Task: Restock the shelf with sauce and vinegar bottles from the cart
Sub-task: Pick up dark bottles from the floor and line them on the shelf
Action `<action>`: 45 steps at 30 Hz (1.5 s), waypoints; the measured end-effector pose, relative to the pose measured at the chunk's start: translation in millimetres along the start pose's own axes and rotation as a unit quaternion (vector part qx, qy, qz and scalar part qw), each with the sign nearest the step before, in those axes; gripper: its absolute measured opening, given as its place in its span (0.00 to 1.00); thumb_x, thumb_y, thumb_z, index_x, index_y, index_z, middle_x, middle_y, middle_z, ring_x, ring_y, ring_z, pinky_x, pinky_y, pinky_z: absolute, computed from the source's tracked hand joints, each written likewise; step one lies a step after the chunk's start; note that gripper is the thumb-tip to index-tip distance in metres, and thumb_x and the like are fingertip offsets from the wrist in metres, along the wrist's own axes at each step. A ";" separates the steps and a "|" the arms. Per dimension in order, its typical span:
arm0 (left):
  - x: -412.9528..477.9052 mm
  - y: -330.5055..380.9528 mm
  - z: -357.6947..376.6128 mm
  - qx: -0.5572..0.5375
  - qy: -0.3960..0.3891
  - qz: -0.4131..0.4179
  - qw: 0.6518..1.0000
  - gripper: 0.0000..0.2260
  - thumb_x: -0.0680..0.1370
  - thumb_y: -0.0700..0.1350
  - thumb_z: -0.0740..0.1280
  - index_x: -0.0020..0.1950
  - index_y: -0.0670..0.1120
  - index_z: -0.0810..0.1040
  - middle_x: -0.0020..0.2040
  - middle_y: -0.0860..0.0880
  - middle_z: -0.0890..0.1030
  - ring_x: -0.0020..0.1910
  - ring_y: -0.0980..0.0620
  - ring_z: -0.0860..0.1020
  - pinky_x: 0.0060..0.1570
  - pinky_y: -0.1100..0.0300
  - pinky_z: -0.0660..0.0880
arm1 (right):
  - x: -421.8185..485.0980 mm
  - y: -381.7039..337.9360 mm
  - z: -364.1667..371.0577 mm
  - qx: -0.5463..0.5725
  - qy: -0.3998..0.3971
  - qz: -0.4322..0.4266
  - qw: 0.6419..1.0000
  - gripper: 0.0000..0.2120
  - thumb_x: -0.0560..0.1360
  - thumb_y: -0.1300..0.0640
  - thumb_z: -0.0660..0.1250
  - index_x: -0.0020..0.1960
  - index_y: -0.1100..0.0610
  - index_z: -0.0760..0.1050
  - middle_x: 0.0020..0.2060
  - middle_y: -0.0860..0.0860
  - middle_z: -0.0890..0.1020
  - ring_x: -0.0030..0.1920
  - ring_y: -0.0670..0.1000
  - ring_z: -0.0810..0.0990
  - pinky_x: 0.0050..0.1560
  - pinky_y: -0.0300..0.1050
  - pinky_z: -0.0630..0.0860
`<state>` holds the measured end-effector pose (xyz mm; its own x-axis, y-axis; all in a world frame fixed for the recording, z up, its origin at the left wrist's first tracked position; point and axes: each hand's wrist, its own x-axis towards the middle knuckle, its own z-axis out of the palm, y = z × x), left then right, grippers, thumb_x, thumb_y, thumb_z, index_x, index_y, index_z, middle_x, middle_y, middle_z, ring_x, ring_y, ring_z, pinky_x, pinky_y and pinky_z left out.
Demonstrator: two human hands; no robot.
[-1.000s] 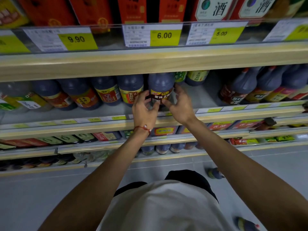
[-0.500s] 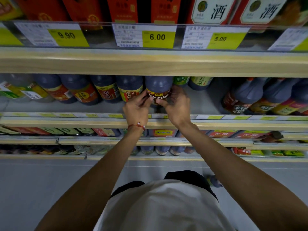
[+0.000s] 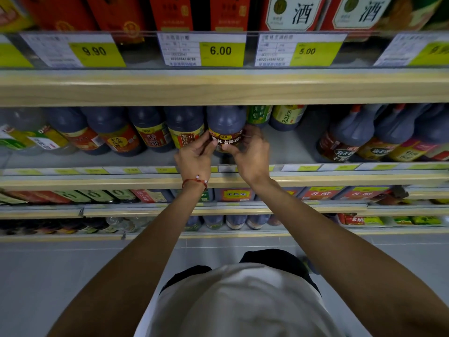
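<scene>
At the far left of the middle shelf [image 3: 73, 177], pale bottles [image 3: 21, 135] with green and white labels are seen. Next to them a row of four dark bottles [image 3: 114, 135] with red and yellow labels is packed side by side. The last of that row is set just beside the vinegar bottle [image 3: 226, 120], whether touching cannot be told. The vinegar bottle is stood upright near the front of the same shelf, at the middle of the view, below the 6.00 price tag [image 3: 220, 51].

The vinegar bottle is grasped at its label from both sides. The left hand [image 3: 194, 158], marked by a red string [image 3: 194, 182] at the wrist, is curled on the label's left, its fingers laid across the seam between this bottle and its neighbour. The right hand [image 3: 251, 155] is wrapped round the right side.

The bottle's neck and cap are hidden by the wooden edge of the upper shelf [image 3: 315, 86], by which all the bottle tops are cut off.

Just behind and to the right, two green- and yellow-labelled bottles [image 3: 286, 116] are set further back. Well apart from them, handled jugs [image 3: 345, 137] of dark liquid are crowded at the far right. On the tier below, boxed goods [image 3: 237, 194] are lined up between the forearms.
</scene>
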<state>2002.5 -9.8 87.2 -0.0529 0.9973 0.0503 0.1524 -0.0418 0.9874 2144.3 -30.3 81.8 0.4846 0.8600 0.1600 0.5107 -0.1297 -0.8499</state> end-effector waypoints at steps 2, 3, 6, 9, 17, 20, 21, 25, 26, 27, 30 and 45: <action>-1.7 5.2 0.9 -0.006 -0.018 -0.010 1.000 0.19 0.76 0.40 0.75 0.66 0.42 0.81 0.60 0.48 0.83 0.57 0.59 0.82 0.63 0.57 0.79 | -3.6 -5.8 -4.5 -0.018 -0.010 0.000 1.000 0.31 0.66 0.47 0.82 0.64 0.56 0.75 0.56 0.55 0.83 0.55 0.57 0.84 0.54 0.58 0.82; -3.1 8.5 1.4 0.001 -0.026 -0.015 1.000 0.19 0.77 0.35 0.73 0.68 0.39 0.79 0.60 0.48 0.82 0.56 0.59 0.81 0.60 0.64 0.78 | -6.5 -10.2 -8.9 -0.027 -0.020 -0.002 0.999 0.30 0.68 0.49 0.82 0.65 0.58 0.75 0.57 0.55 0.82 0.57 0.57 0.83 0.55 0.58 0.81; -10.2 17.6 -0.2 0.036 -0.043 -0.013 0.998 0.20 0.78 0.33 0.71 0.70 0.38 0.77 0.60 0.49 0.81 0.59 0.52 0.82 0.57 0.66 0.79 | -20.5 -23.7 -29.4 -0.056 -0.061 -0.007 0.997 0.26 0.72 0.55 0.79 0.68 0.58 0.76 0.61 0.56 0.80 0.60 0.57 0.81 0.61 0.51 0.78; -18.0 29.9 -7.9 0.117 -0.054 0.034 0.991 0.19 0.79 0.38 0.71 0.70 0.41 0.77 0.62 0.45 0.80 0.57 0.49 0.82 0.58 0.52 0.81 | -37.6 -36.8 -54.7 -0.141 -0.079 -0.020 0.987 0.20 0.76 0.56 0.74 0.67 0.56 0.78 0.63 0.55 0.79 0.62 0.58 0.79 0.58 0.50 0.76; -40.0 51.1 -43.0 0.362 -0.182 0.234 0.884 0.20 0.80 0.53 0.65 0.70 0.46 0.75 0.66 0.47 0.76 0.64 0.43 0.76 0.56 0.49 0.79 | -86.1 -61.3 -83.1 -0.362 -0.054 -0.096 0.926 0.19 0.71 0.47 0.69 0.59 0.54 0.81 0.54 0.51 0.84 0.56 0.57 0.80 0.59 0.53 0.73; -39.5 55.0 -59.8 0.399 -0.229 0.295 0.838 0.25 0.79 0.57 0.58 0.71 0.46 0.75 0.66 0.48 0.76 0.63 0.43 0.76 0.55 0.48 0.79 | -110.7 -71.5 -78.3 -0.388 -0.022 -0.093 0.917 0.20 0.71 0.45 0.68 0.58 0.54 0.81 0.53 0.51 0.83 0.55 0.57 0.80 0.58 0.54 0.73; -38.9 56.0 -65.6 0.405 -0.245 0.311 0.824 0.25 0.78 0.57 0.58 0.71 0.46 0.75 0.66 0.48 0.76 0.63 0.43 0.75 0.54 0.48 0.79 | -120.1 -74.8 -75.7 -0.395 -0.011 -0.088 0.914 0.20 0.71 0.44 0.68 0.58 0.54 0.81 0.53 0.51 0.83 0.55 0.57 0.80 0.58 0.54 0.73; -40.6 55.9 -89.3 0.400 -0.307 0.361 0.785 0.23 0.78 0.56 0.63 0.70 0.47 0.75 0.66 0.49 0.75 0.62 0.42 0.75 0.52 0.47 0.79 | -162.9 -90.7 -63.8 -0.413 0.030 -0.025 0.910 0.23 0.71 0.42 0.66 0.60 0.55 0.79 0.53 0.52 0.82 0.56 0.58 0.78 0.57 0.56 0.74; -41.7 55.7 -94.9 0.394 -0.317 0.374 0.777 0.23 0.78 0.56 0.63 0.70 0.47 0.75 0.66 0.49 0.76 0.61 0.42 0.76 0.52 0.47 0.79 | -174.5 -94.6 -60.7 -0.414 0.041 -0.007 0.909 0.23 0.72 0.42 0.66 0.61 0.55 0.78 0.53 0.52 0.82 0.56 0.58 0.78 0.58 0.56 0.74; -44.1 55.6 -100.5 0.391 -0.327 0.386 0.769 0.23 0.78 0.56 0.63 0.70 0.47 0.75 0.66 0.48 0.76 0.61 0.42 0.76 0.52 0.46 0.78 | -187.0 -98.5 -57.4 -0.416 0.051 0.010 0.908 0.23 0.73 0.42 0.65 0.61 0.55 0.78 0.54 0.52 0.81 0.56 0.58 0.78 0.59 0.57 0.73; -54.8 56.6 -113.8 0.379 -0.357 0.438 0.733 0.24 0.78 0.57 0.62 0.69 0.46 0.76 0.66 0.47 0.77 0.62 0.43 0.76 0.54 0.46 0.78 | -223.2 -107.8 -49.3 -0.412 0.083 0.060 0.905 0.23 0.73 0.41 0.63 0.61 0.55 0.78 0.55 0.51 0.81 0.58 0.57 0.77 0.62 0.55 0.71; -199.9 47.3 -113.0 0.331 -0.544 0.502 0.585 0.26 0.78 0.59 0.58 0.70 0.46 0.74 0.66 0.47 0.77 0.63 0.44 0.76 0.55 0.47 0.77 | -420.1 -102.5 -63.6 -0.386 0.202 0.291 0.852 0.21 0.73 0.43 0.68 0.60 0.53 0.80 0.55 0.50 0.83 0.57 0.56 0.79 0.60 0.53 0.72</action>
<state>1908.8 -217.8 140.8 0.9961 -0.0474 0.0749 -0.0647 -0.9663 0.2492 1933.5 -409.7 133.7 0.9403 0.3197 0.1167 0.3401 -0.8961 -0.2852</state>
